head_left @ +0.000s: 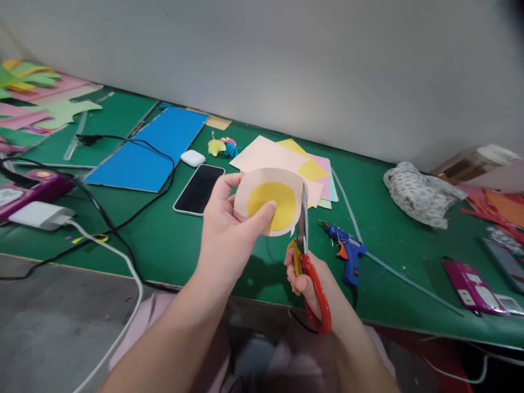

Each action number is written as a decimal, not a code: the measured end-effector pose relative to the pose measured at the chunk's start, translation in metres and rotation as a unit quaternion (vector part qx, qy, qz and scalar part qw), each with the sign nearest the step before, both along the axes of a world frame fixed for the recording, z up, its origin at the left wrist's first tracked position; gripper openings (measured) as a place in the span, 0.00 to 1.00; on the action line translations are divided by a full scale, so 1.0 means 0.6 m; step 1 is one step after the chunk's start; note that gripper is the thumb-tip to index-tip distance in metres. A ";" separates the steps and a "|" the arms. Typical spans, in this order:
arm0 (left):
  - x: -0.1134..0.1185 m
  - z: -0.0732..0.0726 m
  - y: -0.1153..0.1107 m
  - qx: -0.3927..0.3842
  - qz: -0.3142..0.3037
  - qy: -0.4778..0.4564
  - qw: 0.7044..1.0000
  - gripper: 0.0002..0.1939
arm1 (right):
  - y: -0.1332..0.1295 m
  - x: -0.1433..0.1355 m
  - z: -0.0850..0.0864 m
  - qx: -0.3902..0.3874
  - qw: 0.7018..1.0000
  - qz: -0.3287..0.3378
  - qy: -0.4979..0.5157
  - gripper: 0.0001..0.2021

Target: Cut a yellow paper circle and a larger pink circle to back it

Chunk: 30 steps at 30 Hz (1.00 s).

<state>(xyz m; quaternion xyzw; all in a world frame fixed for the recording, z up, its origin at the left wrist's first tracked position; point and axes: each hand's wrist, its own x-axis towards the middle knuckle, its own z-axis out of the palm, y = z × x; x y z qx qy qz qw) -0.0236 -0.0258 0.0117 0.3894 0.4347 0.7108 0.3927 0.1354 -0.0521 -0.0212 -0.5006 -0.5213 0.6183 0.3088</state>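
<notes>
In the head view my left hand pinches a rounded piece of pale pink paper, with the thumb on a yellow paper circle that lies on it. My right hand grips scissors with one red handle and one yellow handle. Their blades point upward and meet the right edge of the pale paper. A small curl of cut paper hangs near the lower blade. Both hands are raised above the front of the green table.
A blue glue gun with a long glue stick lies right of my hands. Behind are stacked coloured papers, a phone, an earbud case and a blue board. Cables cross the table at left.
</notes>
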 end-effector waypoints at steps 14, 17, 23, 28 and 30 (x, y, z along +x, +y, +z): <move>-0.006 -0.003 0.000 0.015 0.005 -0.002 1.000 0.18 | -0.001 0.005 -0.009 0.009 1.000 0.022 -0.015 0.35; -0.004 -0.005 -0.001 0.020 0.015 0.004 1.000 0.18 | -0.002 0.005 -0.007 -0.001 1.000 0.022 0.000 0.33; 0.000 -0.004 -0.001 0.025 0.027 0.014 0.999 0.18 | -0.003 0.007 -0.009 0.042 0.998 0.037 -0.010 0.36; 0.004 -0.006 0.000 0.028 0.044 0.013 0.999 0.18 | -0.003 0.008 -0.010 0.045 0.998 0.045 -0.019 0.37; 0.005 -0.007 0.000 0.029 0.051 0.018 0.998 0.18 | -0.004 0.007 -0.010 0.046 0.998 0.047 -0.024 0.37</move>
